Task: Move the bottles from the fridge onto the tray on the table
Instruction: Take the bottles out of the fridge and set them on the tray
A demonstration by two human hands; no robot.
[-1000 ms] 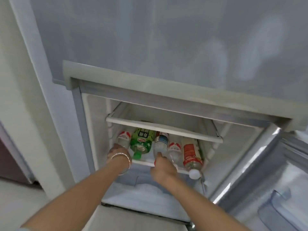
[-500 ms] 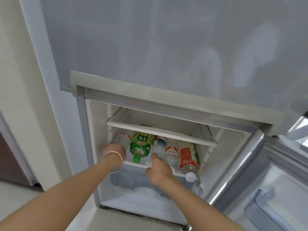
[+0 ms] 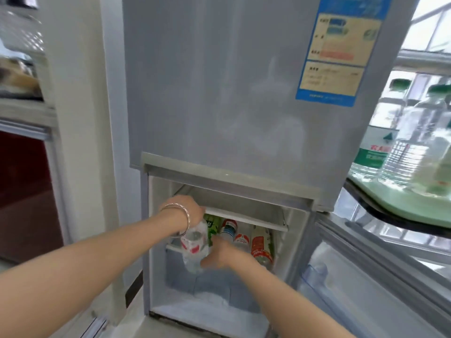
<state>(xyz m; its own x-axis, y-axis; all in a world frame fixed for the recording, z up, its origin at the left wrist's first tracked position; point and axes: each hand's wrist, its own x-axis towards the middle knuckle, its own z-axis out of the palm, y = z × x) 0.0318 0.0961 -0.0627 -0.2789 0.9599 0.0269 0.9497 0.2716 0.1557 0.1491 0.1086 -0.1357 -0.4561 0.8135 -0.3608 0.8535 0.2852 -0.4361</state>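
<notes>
Left grip holding clear bottle, right grip just beside it

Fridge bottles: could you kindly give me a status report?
Left hand grips clear bottle, out front of shelf. Right hand at other bottles, grip unclear. Door open.

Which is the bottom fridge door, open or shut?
Open. The bottom door stands swung out to the right, and the bottles lying inside the fridge show.

Both arms stretched forward: left hand, bangle on the wrist, bent downward, gripping the clear bottle by its top; right hand lower, against its base, grip unclear
</notes>
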